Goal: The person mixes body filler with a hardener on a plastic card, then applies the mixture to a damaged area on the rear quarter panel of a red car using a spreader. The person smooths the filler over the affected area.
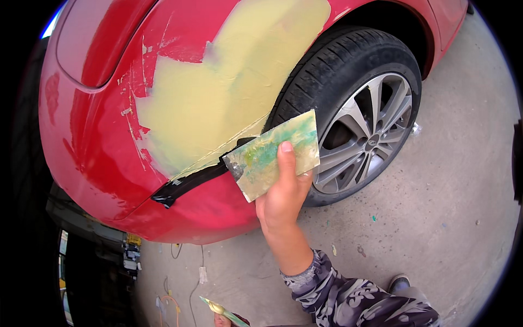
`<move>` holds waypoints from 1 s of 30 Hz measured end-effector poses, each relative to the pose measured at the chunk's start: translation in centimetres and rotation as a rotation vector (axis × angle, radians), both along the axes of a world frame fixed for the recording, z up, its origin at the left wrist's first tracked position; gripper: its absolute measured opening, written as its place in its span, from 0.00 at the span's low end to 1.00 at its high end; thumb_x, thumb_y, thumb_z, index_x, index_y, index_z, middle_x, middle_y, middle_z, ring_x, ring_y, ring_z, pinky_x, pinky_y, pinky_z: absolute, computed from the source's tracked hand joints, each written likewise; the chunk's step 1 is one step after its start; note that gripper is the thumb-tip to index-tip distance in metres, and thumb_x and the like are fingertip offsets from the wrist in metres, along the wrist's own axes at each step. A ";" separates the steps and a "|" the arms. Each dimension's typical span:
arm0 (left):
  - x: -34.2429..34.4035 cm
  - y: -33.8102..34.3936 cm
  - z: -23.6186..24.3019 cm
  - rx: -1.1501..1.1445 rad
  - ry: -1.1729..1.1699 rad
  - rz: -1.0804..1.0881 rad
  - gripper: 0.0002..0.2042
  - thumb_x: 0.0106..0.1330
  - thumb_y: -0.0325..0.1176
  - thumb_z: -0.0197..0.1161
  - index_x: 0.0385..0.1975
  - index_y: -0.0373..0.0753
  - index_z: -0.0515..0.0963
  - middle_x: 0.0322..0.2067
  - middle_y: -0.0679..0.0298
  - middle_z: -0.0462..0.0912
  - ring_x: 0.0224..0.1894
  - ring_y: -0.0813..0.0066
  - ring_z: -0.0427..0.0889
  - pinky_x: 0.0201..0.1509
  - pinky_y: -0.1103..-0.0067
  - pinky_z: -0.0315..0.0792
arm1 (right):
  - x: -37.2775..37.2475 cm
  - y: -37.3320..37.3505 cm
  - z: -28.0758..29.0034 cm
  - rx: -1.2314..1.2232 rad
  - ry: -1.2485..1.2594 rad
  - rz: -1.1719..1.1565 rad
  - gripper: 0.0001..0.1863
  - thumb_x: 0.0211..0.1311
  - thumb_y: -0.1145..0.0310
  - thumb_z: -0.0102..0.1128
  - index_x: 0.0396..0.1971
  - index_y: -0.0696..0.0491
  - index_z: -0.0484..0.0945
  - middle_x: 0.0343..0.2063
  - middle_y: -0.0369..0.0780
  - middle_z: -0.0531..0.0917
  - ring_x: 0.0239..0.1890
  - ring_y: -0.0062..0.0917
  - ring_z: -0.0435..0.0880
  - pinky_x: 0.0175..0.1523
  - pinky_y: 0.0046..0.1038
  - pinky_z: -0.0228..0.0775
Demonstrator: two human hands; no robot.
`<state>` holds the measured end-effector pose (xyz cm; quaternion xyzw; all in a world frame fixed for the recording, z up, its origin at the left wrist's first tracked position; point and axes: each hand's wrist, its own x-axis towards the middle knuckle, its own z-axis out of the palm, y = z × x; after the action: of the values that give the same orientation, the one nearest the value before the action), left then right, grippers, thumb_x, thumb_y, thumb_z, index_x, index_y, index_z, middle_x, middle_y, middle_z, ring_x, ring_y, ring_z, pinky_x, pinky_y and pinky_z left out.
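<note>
**Right hand sets a filler spreader against the seam of a red car's quarter panel**

Right hand (283,199) pinches a flat rectangular spreader (272,155), thumb laid along its near face and fingers wrapped behind the right edge, so the blade is stiffened from both sides. The card is stained green and yellow, with a grey smear at its lower left corner. It is tilted, its left edge meeting the body just where the yellow filler patch (218,92) ends, at the strip of black tape (188,182) that runs along the seam between panel and bumper. That tape appears to mask the seam, which would explain why the blade edge is held right at it.

Only the tips of the left hand (220,320) show at the lower edge; it seems to grip a second flat blade (220,310) carrying yellowish putty, held low and well apart from the car, though its fingers are too cut off to tell their spread.

Around the filler, the red paint (98,136) is sanded and chipped at the margins. Just right of the spreader stands the rear tyre (338,65) with its silver alloy wheel (370,128), on a concrete floor (447,218) flecked with dried spots. A patterned grey sleeve (348,300) covers the right forearm.
</note>
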<state>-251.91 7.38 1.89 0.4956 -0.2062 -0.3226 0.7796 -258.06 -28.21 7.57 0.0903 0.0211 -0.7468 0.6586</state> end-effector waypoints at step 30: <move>0.1 -0.8 0.0 0.038 0.006 0.051 0.15 0.65 0.28 0.56 0.51 0.37 0.71 0.40 0.63 0.79 0.41 0.71 0.78 0.45 0.77 0.73 | 0.2 -0.8 0.3 -0.019 0.293 -0.279 0.08 0.63 0.71 0.54 0.34 0.60 0.75 0.31 0.35 0.79 0.33 0.17 0.74 0.38 0.21 0.65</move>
<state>-251.76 6.60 1.88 0.5143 -0.1850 -0.3079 0.7788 -257.82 -29.02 7.88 -0.0236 0.0967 -0.8361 0.5395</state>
